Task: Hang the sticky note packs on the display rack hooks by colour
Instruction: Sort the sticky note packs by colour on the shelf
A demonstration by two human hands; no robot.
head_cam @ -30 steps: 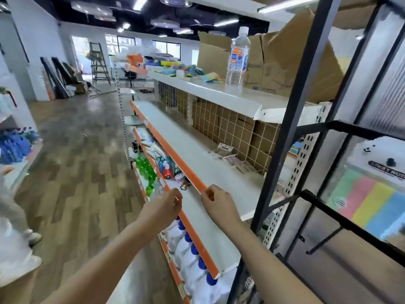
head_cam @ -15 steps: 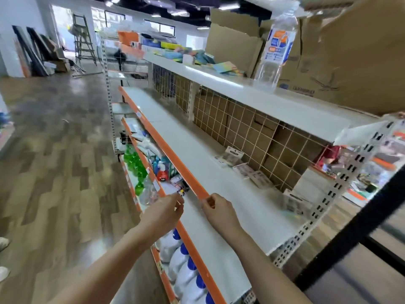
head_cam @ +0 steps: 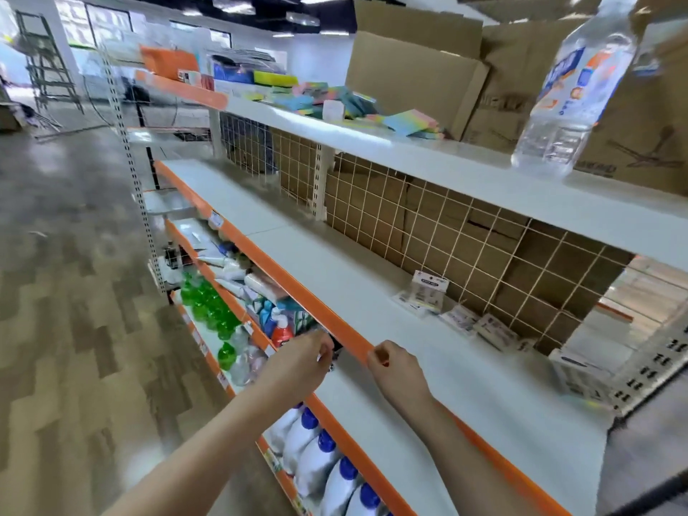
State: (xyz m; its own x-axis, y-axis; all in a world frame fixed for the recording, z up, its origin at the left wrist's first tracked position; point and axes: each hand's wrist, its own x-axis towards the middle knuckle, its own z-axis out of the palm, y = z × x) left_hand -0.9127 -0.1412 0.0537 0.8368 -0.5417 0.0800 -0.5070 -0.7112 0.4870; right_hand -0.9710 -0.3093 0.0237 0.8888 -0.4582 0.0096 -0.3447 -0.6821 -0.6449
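In the head view, both hands reach forward to the front lip of the white middle shelf with an orange edge strip [head_cam: 335, 322]. The left hand [head_cam: 298, 361] sits just below that strip with its fingers curled inward; something small and dark shows at its fingertips, but blur hides whether it is pinched. The right hand [head_cam: 396, 368] rests at the strip with fingers curled into a loose fist, holding nothing visible. The two hands are near each other, not touching.

The pastel sticky note packs [head_cam: 405, 122] lie flat in a loose scatter on the white top shelf [head_cam: 465, 169], well apart from both hands, their broad faces up and their edges turned every which way. A clear plastic water bottle [head_cam: 569, 95] stands upright farther right on the same shelf, before brown cardboard boxes [head_cam: 420, 80]. Small white carded packets [head_cam: 424, 292] lie on the middle shelf against the wire grid back panel [head_cam: 428, 225]. Green bottles [head_cam: 208, 303] and white bottles with blue caps [head_cam: 324, 463] fill lower shelves.
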